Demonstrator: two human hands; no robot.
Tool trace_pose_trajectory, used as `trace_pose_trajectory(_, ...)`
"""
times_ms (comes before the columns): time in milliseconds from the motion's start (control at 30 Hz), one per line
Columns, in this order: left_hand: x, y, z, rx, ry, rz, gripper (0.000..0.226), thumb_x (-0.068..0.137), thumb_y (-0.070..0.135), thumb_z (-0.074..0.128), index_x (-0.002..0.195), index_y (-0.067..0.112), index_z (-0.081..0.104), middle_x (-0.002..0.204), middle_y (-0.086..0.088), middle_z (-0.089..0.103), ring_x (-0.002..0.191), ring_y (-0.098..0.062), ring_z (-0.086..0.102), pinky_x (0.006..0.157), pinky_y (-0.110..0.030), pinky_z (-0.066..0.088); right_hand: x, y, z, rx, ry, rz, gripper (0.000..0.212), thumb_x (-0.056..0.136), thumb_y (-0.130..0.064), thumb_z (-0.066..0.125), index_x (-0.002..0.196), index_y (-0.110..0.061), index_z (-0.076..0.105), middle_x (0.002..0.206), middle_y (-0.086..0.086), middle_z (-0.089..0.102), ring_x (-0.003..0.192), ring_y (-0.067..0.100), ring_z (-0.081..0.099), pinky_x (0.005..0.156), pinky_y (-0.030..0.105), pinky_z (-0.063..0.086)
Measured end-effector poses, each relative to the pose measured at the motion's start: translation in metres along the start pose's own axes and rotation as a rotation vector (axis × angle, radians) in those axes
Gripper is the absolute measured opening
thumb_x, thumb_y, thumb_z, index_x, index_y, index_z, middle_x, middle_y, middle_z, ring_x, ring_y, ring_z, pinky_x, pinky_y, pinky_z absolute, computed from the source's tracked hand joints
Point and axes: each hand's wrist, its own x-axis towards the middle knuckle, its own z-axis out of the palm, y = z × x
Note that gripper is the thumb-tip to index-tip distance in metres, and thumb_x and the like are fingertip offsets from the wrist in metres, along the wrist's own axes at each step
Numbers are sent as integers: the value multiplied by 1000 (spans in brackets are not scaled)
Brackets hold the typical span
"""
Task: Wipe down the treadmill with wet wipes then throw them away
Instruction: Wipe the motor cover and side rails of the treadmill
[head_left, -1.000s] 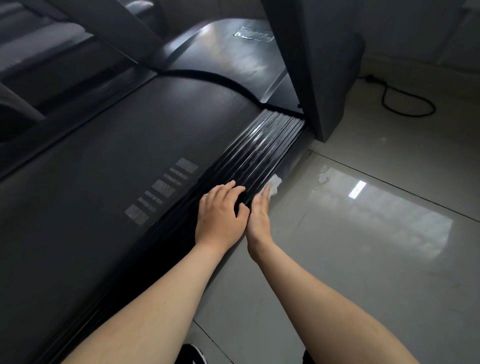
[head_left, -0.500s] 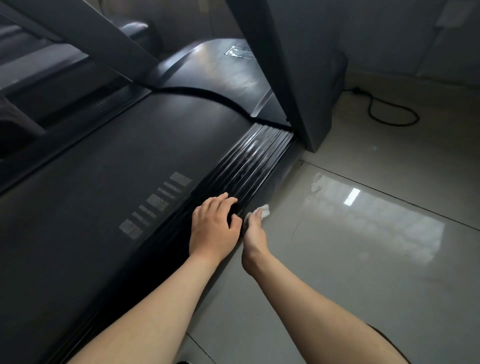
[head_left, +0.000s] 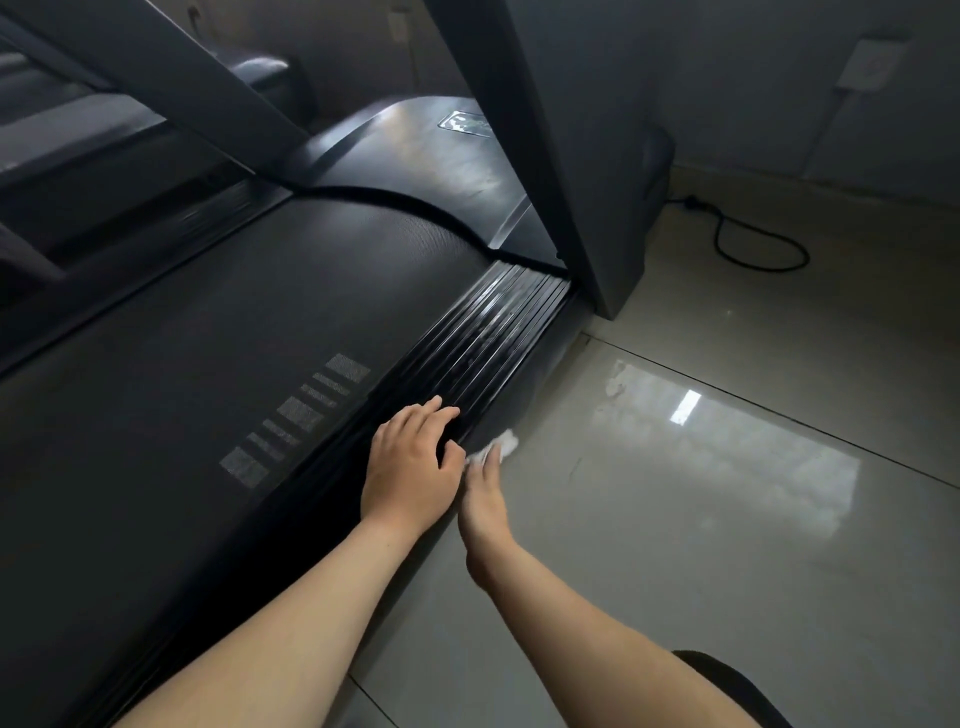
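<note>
Only a corner of the crumpled white wet wipe shows past the right hand, seen edge-on at the black treadmill's outer edge, its grip not discernible. The grey upright post is cut off at the top. The silver label is too small to read. A black cable vanishes behind the post.
</note>
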Motion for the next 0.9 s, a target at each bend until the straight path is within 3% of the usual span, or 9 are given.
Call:
trace_pose_trajectory(67,-1,-2,-2,-58,-15,-7,46,101,25,48,147,25,50,158,7,40,149,-12,28,125,-38,19,11,-16,1,-70,47,-248,54,111,-38,27,159,-40,3,169,-6,4,155,13,5,126,37,12)
trace_pose_trajectory(133,-3,-4,-6,-138,-18,-25,48,101,21,48,149,23,47,159,6,39,149,-10,26,124,-33,21,22,-24,-6,-289,75,-432,55,111,-30,28,160,-34,3,168,-12,-1,153,5,-8,126,33,1)
trace_pose_trajectory(267,-13,-10,-13,-198,-20,-60,51,102,19,48,152,20,41,162,5,31,152,-11,15,120,-27,14,18,-20,-23,-940,92,-553,55,109,-26,28,161,-31,11,169,-7,1,152,7,-17,123,39,-13)
trace_pose_trajectory(433,-30,-31,-21,-3,25,-166,52,103,31,45,154,21,39,165,1,27,154,-17,13,126,-44,16,2,-25,-10,-1256,-155,-920,49,108,-30,30,156,-24,35,163,-6,30,155,11,5,122,41,-17)
trace_pose_trajectory(533,-42,-42,-26,72,-10,-210,57,104,45,37,157,26,31,167,1,22,155,-19,10,126,-44,14,20,-41,-20,-1353,-143,-915,51,108,-31,30,159,-28,26,163,-7,31,155,10,7,120,45,-21)
trace_pose_trajectory(633,-54,-47,-28,77,-19,-257,61,104,52,32,159,27,27,168,1,18,155,-20,7,127,-44,12,45,-67,-23,-1274,-29,-733,59,107,-27,26,162,-29,6,166,-7,22,155,10,5,118,48,-21)
trace_pose_trajectory(733,-59,-46,-27,84,10,-315,61,104,51,33,160,27,25,169,0,15,155,-22,5,126,-44,9,47,-73,-12,-1319,18,-659,57,107,-24,23,162,-19,8,168,-1,15,156,14,1,119,50,-18)
trace_pose_trajectory(800,-60,-47,-29,87,33,-358,61,104,50,35,160,26,25,169,-3,15,155,-24,5,125,-44,9,35,-63,-2,-1379,-30,-709,55,108,-28,23,162,-20,14,169,0,11,156,14,-2,119,48,-19)
trace_pose_trajectory(900,-62,-50,-31,78,39,-412,61,105,47,36,160,23,24,169,-6,13,156,-25,4,125,-43,9,12,-42,13,-1418,-246,-877,56,106,-32,27,161,-23,18,168,-2,14,155,12,1,120,43,-19)
